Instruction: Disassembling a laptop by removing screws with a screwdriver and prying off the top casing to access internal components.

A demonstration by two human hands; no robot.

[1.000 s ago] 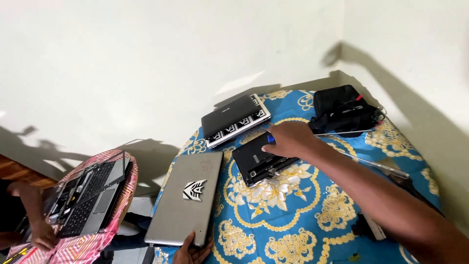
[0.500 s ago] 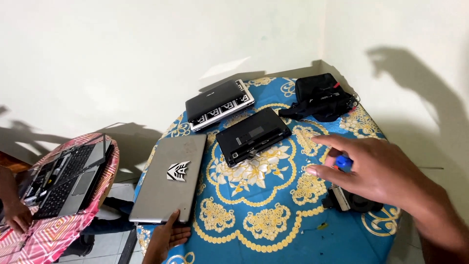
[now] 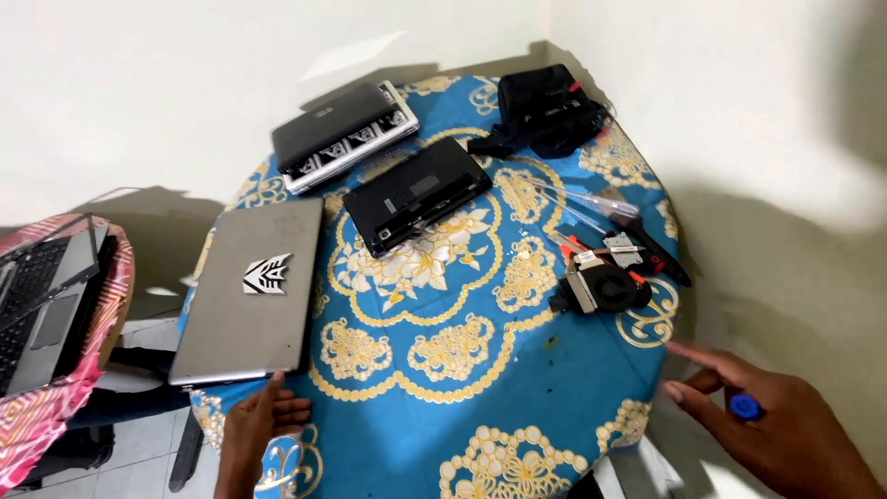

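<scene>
The right hand (image 3: 785, 425) hovers off the near right edge of the bench (image 3: 517, 397), fingers loosely curled around a small blue-capped tool (image 3: 745, 406), forefinger stretched toward the cloth. The left hand (image 3: 263, 425) lies flat, fingers spread, touching the near edge of the closed silver laptop (image 3: 249, 296), which overhangs the bench's left side.

Since the laptop overhangs, a steady, flat press from the left hand would best keep it from tipping, and a firm hold on the blue tool looks wise.

Beyond it lie an open black casing (image 3: 416, 194), a black netbook (image 3: 342, 134) and a black pouch (image 3: 550, 109); a cooling fan (image 3: 605, 286) and thin tools rest at the right.

The bench is round, under a blue cloth with gold floral medallions. White walls meet in a corner behind; another laptop (image 3: 42, 300) sits on a pink-patterned surface at left.
</scene>
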